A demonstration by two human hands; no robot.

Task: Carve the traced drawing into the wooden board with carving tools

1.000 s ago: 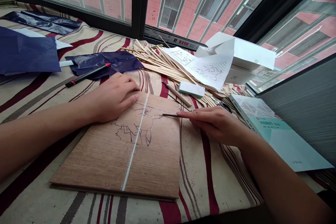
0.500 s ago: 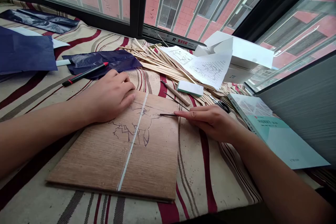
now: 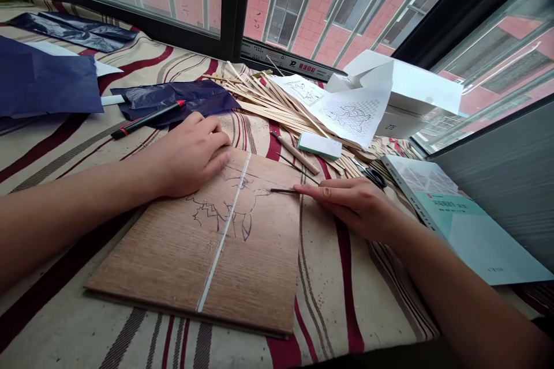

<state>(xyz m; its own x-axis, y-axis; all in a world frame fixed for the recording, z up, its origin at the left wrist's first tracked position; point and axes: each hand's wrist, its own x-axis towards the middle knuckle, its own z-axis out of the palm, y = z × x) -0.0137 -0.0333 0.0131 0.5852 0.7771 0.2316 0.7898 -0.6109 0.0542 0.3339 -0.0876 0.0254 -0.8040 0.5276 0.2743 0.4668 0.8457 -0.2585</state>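
One pale stripe (image 3: pixel 223 236) crosses dark sketch lines (image 3: pixel 246 238) on the brown board (image 3: pixel 259 277).

Two bare forearms reach in from the lower sides, the left forearm (image 3: pixel 82 202) nearly level across the view, the right forearm (image 3: pixel 459 277) slanting up and inward from the lower right corner. The left hand (image 3: pixel 194 155) lies palm down, its fingers together and bent at the knuckles, its back facing up and the thumb stretched forward beneath them. The right hand (image 3: pixel 355 202) points left, index finger extended almost straight and the other fingers gathered below it, closed in a light pinch. The hands are apart, both wrists low and only slightly bent.
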